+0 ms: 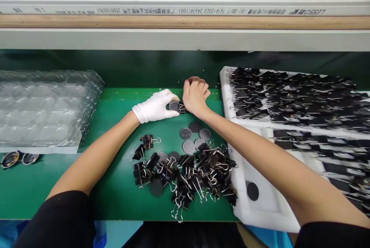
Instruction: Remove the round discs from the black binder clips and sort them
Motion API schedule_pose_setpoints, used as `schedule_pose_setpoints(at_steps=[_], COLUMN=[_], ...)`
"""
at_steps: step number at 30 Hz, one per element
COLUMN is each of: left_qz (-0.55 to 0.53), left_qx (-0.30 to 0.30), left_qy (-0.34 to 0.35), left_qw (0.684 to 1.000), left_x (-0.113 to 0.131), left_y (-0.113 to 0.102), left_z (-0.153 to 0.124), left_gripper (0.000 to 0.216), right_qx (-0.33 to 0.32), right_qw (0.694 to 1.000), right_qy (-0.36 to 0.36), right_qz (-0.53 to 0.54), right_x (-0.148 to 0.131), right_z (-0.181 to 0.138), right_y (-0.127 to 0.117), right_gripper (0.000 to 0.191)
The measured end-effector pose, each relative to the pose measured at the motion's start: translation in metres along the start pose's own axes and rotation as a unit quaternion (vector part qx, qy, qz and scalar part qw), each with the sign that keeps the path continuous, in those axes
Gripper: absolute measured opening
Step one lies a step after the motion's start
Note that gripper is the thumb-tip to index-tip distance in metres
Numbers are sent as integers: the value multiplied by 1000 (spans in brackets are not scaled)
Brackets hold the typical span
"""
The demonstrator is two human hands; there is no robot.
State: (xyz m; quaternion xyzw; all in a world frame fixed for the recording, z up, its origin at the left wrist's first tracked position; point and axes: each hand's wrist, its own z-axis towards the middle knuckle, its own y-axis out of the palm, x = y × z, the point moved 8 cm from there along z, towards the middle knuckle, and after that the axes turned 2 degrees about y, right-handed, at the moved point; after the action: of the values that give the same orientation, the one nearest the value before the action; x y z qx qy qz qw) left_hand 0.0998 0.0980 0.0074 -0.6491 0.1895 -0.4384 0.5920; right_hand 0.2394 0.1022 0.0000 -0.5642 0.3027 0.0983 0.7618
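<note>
My left hand (158, 106), in a white glove, pinches a dark round disc (174, 106) just above the green table. A black binder clip (181, 107) sits at the disc's right edge; whether its jaws are fully over the edge I cannot make out. My bare right hand (196, 93) has its fingers curled, and the base of its palm covers the clip's wire handles. Nearer to me lies a heap of black binder clips (187, 171) with silver handles. Several loose round discs (189, 147) lie between the heap and my hands.
Stacked clear plastic trays (43, 109) stand at the left, with a pair of round lenses (20, 158) in front. A white foam tray (228, 97) at the right carries rows of clips (289, 93); one dark disc (253, 191) lies in it. A shelf edge (185, 39) spans the back.
</note>
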Motion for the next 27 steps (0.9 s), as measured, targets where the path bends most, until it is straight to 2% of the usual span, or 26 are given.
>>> schedule_pose_setpoints(at_steps=[3, 5, 7, 8, 9, 11, 13, 15, 17, 23, 27], left_qz=[40, 95, 155, 178, 197, 216, 207, 182, 184, 279, 249], left_qx=[16, 34, 42, 37, 26, 2, -14, -40, -62, -19, 13], left_qy=[-19, -63, -121, -142, -151, -125, -60, -5, 18, -22, -37], left_qw=[999, 993, 980, 973, 968, 968, 976, 982, 981, 960, 968], left_x=[7, 10, 9, 7, 6, 5, 6, 7, 7, 11, 8], left_y=[0, -3, -9, -12, -15, -19, -23, -22, -21, -37, -37], left_z=[-1, -4, -11, -14, -18, -24, -27, -29, -29, -26, -25], left_gripper=[43, 43, 48, 49, 50, 60, 81, 83, 70, 51, 73], right_qx=[5, 26, 7, -35, -94, -209, -264, -281, -293, -291, -339], right_qw=[1000, 999, 992, 978, 951, 867, 802, 778, 773, 823, 815], right_qy=[16, -15, -122, -204, -293, -451, -531, -547, -540, -475, -460], right_qz=[21, 32, 32, 28, 19, -13, -69, -127, -159, -112, -93], right_x=[-3, -15, -42, -59, -77, -101, -107, -104, -98, -79, -77], right_z=[0, -6, -24, -39, -60, -110, -147, -160, -157, -130, -148], right_y=[-12, -33, -51, -54, -51, -38, -21, -5, 0, -36, -29], right_gripper=[45, 45, 40, 36, 30, 22, 28, 31, 32, 21, 27])
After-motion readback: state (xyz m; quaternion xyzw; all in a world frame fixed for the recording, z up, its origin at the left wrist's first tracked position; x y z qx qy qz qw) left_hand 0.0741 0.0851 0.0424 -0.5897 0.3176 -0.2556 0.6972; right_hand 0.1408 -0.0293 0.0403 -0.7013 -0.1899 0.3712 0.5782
